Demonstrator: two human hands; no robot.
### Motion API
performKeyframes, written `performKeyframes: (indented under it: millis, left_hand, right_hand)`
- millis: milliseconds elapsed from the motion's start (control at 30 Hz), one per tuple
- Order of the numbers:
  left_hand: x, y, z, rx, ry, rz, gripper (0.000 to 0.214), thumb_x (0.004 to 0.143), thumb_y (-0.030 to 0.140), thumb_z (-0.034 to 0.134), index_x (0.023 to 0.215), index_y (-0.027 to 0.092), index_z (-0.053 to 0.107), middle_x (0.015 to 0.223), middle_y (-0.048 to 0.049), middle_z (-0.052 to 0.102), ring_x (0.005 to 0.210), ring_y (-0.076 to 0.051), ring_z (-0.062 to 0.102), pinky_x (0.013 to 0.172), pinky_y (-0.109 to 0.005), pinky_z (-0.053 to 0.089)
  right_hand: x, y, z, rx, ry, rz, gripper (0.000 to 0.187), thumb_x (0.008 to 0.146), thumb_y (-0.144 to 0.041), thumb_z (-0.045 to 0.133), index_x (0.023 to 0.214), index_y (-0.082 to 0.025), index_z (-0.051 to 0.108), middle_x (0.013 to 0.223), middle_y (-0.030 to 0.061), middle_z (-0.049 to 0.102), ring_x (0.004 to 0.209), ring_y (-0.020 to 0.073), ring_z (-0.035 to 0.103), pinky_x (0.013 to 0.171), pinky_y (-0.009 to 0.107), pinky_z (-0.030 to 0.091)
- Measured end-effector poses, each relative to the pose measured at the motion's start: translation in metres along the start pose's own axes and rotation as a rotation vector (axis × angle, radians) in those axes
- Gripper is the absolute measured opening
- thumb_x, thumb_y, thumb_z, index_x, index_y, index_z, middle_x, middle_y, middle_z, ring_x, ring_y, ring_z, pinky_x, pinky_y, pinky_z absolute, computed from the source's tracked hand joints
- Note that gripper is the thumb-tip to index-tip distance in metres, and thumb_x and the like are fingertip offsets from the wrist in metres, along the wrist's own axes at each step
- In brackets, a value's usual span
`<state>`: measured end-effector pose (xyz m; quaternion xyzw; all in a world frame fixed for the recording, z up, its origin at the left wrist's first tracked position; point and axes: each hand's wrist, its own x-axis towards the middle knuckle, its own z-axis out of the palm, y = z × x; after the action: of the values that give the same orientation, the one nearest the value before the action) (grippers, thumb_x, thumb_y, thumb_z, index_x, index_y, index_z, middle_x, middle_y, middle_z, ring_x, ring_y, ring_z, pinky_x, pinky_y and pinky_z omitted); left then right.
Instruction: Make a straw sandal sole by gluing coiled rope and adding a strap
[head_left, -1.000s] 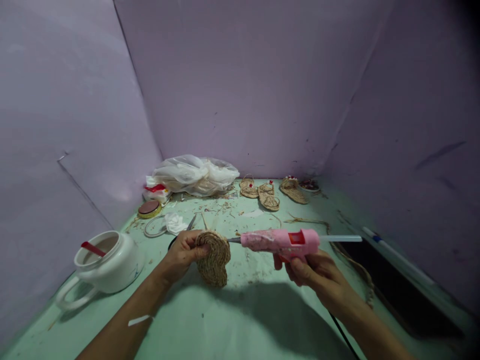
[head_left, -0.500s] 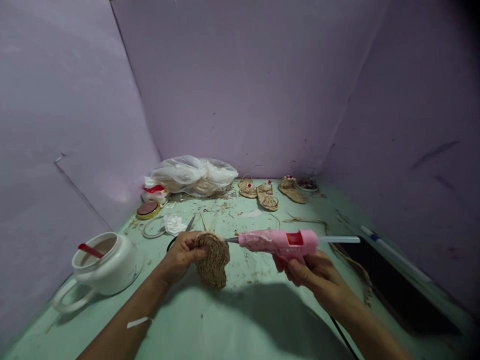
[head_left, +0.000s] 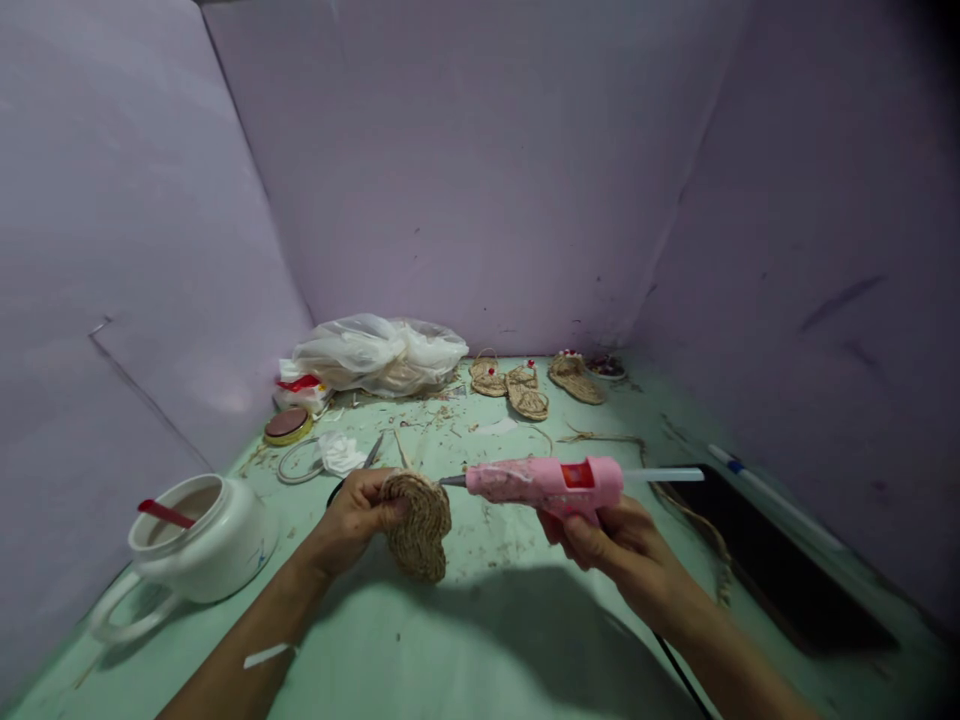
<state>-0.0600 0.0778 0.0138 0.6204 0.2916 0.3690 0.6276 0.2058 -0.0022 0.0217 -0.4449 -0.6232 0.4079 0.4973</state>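
Between thumb and fingers, my left hand (head_left: 364, 520) grips a coiled jute sandal sole (head_left: 420, 530), held up over the table. My right hand (head_left: 611, 535) is wrapped round the handle of a pink glue gun (head_left: 544, 483), which lies level and points left. Its metal nozzle is at the upper right edge of the sole; I cannot tell whether it touches. A clear glue stick (head_left: 667, 474) sticks out of the gun's back. Scissors (head_left: 373, 450) lie partly hidden behind my left hand.
A white pot-shaped mug (head_left: 210, 550) stands at left. Along the back are a plastic bag (head_left: 379, 355), small jute sandals (head_left: 529, 395) and a bowl of beads (head_left: 604, 368). A dark flat tray-like object (head_left: 795, 570) and a jute cord (head_left: 705, 530) lie at right.
The whole view has shifted slightly, so everything appears a little further left. Both hands keep their grips, and the nozzle stays at the sole's edge.
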Motion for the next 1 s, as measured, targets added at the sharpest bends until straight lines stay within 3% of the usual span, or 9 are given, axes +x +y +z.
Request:
performKeyframes:
  millis: [400, 600, 800, 900, 1000]
  left_hand:
    - [-0.0006, 0.0001, 0.0001, -0.011, -0.008, -0.007, 0.029, 0.069, 0.039, 0.073, 0.081, 0.012, 0.074, 0.068, -0.0083, 0.070, 0.060, -0.018, 0.061, 0.059, -0.027, 0.047]
    - [0.0009, -0.0001, 0.0018, -0.046, 0.060, 0.015, 0.026, 0.064, 0.036, 0.076, 0.073, 0.012, 0.072, 0.066, -0.0063, 0.068, 0.061, -0.018, 0.060, 0.060, -0.027, 0.046]
    - [0.0005, -0.0013, 0.0027, -0.035, 0.059, -0.012, 0.027, 0.066, 0.034, 0.075, 0.081, 0.011, 0.072, 0.069, -0.0068, 0.069, 0.064, -0.018, 0.061, 0.060, -0.026, 0.047]
    - [-0.0005, -0.0009, 0.0049, -0.057, 0.047, -0.064, 0.030, 0.066, 0.035, 0.075, 0.081, 0.011, 0.071, 0.071, -0.0080, 0.070, 0.064, -0.019, 0.062, 0.059, -0.027, 0.048]
    - [-0.0005, -0.0004, 0.0082, -0.152, 0.115, -0.132, 0.028, 0.063, 0.034, 0.078, 0.078, 0.011, 0.069, 0.067, -0.0061, 0.069, 0.058, -0.017, 0.062, 0.055, -0.026, 0.048]
  right_hand:
    - [0.0012, -0.0014, -0.0004, -0.045, -0.029, 0.008, 0.039, 0.081, -0.052, 0.053, 0.060, -0.019, 0.054, 0.057, -0.0011, 0.044, 0.053, 0.0127, 0.037, 0.050, 0.026, 0.027]
    - [0.0019, -0.0008, -0.0016, -0.009, -0.019, -0.011, 0.039, 0.081, -0.052, 0.053, 0.060, -0.019, 0.053, 0.056, -0.0020, 0.042, 0.052, 0.0117, 0.035, 0.048, 0.026, 0.027]
    - [0.0014, -0.0018, 0.0010, -0.061, -0.019, -0.063, 0.031, 0.083, -0.046, 0.055, 0.066, -0.019, 0.057, 0.059, -0.0023, 0.044, 0.052, 0.0116, 0.036, 0.049, 0.025, 0.029]
    - [0.0012, -0.0009, 0.0026, -0.022, 0.021, -0.033, 0.035, 0.081, -0.050, 0.056, 0.067, -0.018, 0.060, 0.056, -0.0021, 0.044, 0.051, 0.0113, 0.037, 0.047, 0.025, 0.028]
    - [0.0046, 0.0028, 0.0013, 0.124, 0.163, 0.057, 0.042, 0.079, -0.056, 0.055, 0.067, -0.017, 0.061, 0.050, -0.0017, 0.047, 0.047, 0.0107, 0.038, 0.043, 0.024, 0.027]
